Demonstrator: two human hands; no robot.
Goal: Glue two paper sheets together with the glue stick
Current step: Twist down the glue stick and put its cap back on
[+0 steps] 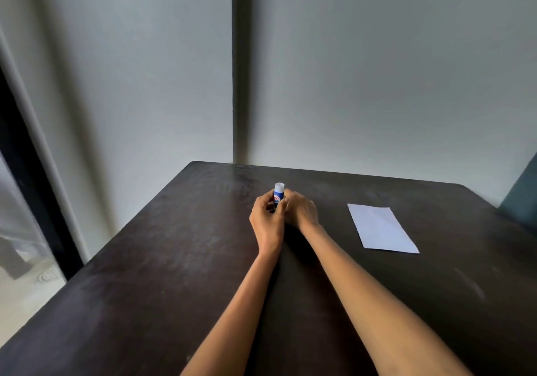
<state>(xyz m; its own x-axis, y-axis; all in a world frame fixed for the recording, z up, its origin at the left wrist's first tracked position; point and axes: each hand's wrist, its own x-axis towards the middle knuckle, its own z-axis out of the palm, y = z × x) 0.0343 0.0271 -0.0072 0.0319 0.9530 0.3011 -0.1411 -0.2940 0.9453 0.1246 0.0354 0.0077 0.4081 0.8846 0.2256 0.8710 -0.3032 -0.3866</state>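
- Both hands meet around the glue stick [279, 194], which stands upright on the dark table [174, 259], well to the left of the white paper [380, 229]
- The left hand [267, 215] has its fingers curled round the blue barrel of the glue stick, holding it steady
- The right hand [299, 208] comes in from the paper's side and its fingers wrap the glue stick too, low on the barrel as far as I can tell
- The white cap looks to be on, standing clear above both sets of fingers, so I judge this to be the opening step: getting the stick ready before any glue goes down
- Next, one hand would need to shift up to the cap and pull or twist it off while the other keeps the barrel firm, then carry the stick across to the paper
- The paper lies flat and untouched; whether it is one sheet or two stacked I cannot tell
- Both forearms stretch straight out over the table, wrists close together just short of the glue stick
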